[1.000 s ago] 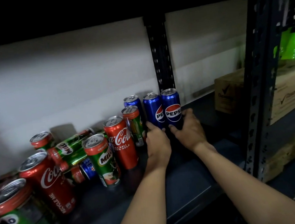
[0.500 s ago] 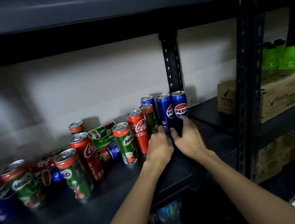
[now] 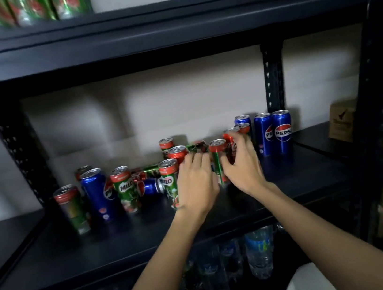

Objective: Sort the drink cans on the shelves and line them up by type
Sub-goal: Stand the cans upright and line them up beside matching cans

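Both arms outstretched, left hand point(image 3: 197, 183) and right hand point(image 3: 242, 164) fingers loosely curled beside a Milo can point(image 3: 219, 163), grasp unclear.

Both hands point(image 3: 198, 180) point(image 3: 242, 169) around an upright Milo can point(image 3: 218, 159) on the dark shelf point(image 3: 149, 236), Pepsi cans point(image 3: 275, 133) beside.

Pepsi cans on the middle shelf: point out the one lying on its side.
The small blue Pepsi can lying between two upright Milo cans, left of the left hand. The other Pepsi cans on that shelf stand upright.
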